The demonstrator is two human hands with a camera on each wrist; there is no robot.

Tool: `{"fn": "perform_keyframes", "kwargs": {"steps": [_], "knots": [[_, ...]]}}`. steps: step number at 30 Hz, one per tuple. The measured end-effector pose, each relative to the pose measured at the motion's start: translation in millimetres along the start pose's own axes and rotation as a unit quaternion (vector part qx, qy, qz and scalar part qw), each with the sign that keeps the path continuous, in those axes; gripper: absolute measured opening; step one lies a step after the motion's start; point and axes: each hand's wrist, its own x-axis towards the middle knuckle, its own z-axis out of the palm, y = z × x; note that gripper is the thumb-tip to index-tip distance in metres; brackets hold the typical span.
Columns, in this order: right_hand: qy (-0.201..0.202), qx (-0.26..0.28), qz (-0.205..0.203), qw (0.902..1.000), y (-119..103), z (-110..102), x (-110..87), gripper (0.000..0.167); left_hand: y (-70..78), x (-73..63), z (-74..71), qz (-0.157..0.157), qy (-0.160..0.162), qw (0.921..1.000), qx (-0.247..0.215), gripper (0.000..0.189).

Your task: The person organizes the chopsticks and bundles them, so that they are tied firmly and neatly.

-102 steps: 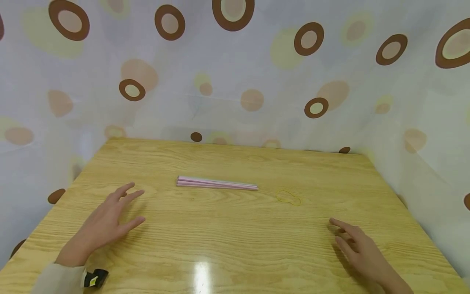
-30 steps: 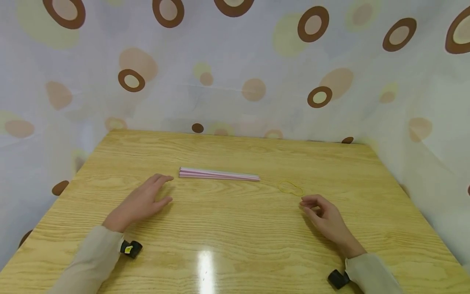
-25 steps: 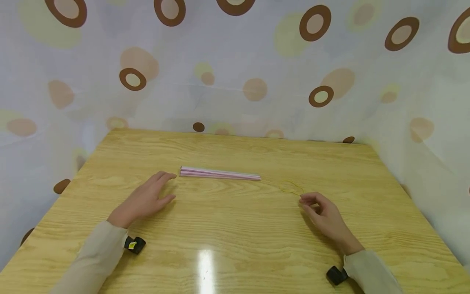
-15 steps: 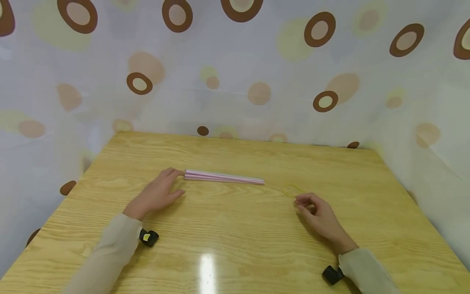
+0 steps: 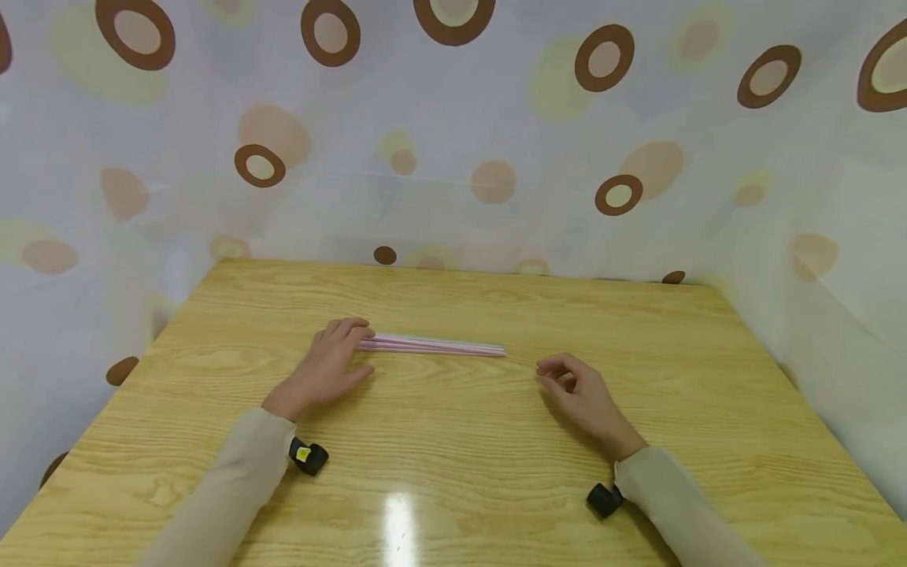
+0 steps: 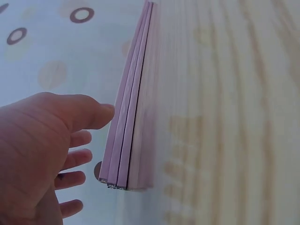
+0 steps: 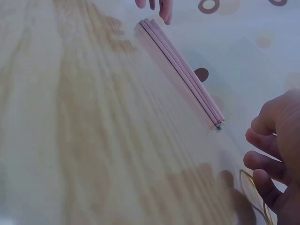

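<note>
Several slim pink sticks (image 5: 439, 347), squared in section like chopsticks, lie side by side on the table. My left hand (image 5: 322, 374) reaches over their left end with fingers spread; in the left wrist view its thumb overlaps the sticks (image 6: 124, 122), and I cannot tell whether it touches them. Right of the sticks' other end is my right hand (image 5: 584, 405), loosely curved, with a gap between thumb and fingers. A yellow rubber band (image 7: 255, 188) shows beneath those fingers in the right wrist view; the hand covers it in the head view.
The wooden table (image 5: 453, 441) carries a bright light reflection near its front. A white curtain (image 5: 439, 213) with brown and beige ovals rises behind it and along both sides. Small black wrist cameras (image 5: 308, 457) sit at both cuffs.
Both hands have moved inward. The left has gone right, over the sticks' left end. The right has gone left and now hides the rubber band from the head camera.
</note>
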Motion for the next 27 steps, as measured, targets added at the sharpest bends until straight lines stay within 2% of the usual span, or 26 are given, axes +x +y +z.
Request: {"fn": "perform_keyframes", "kwargs": {"steps": [3, 8, 11, 21, 27], "knots": [[0.002, -0.010, -0.011, 0.9999, 1, 6, 8.1, 0.016, 0.9, 1.8, 1.0, 0.001, 0.003, 1.0000, -0.004, 0.046], [0.033, -0.030, -0.068, 0.9967, 1, 15, 18.9, 0.017, 2.9, 5.3, 2.7, 0.005, 0.003, 0.9999, -0.010, 0.046], [0.040, -0.030, -0.088, 0.9949, 2, 20, 24.4, 0.018, 4.2, 7.2, 3.9, 0.006, 0.001, 0.9999, -0.009, 0.046], [0.031, -0.024, -0.091, 0.9950, -1, 37, 41.4, 0.018, -0.2, 10.4, 6.9, 0.018, 0.014, 0.9997, 0.000, 0.037], [0.026, -0.026, -0.087, 0.9955, 0, 43, 50.3, 0.020, -2.9, 10.3, 7.3, 0.005, 0.009, 0.9999, -0.008, 0.039]]}}
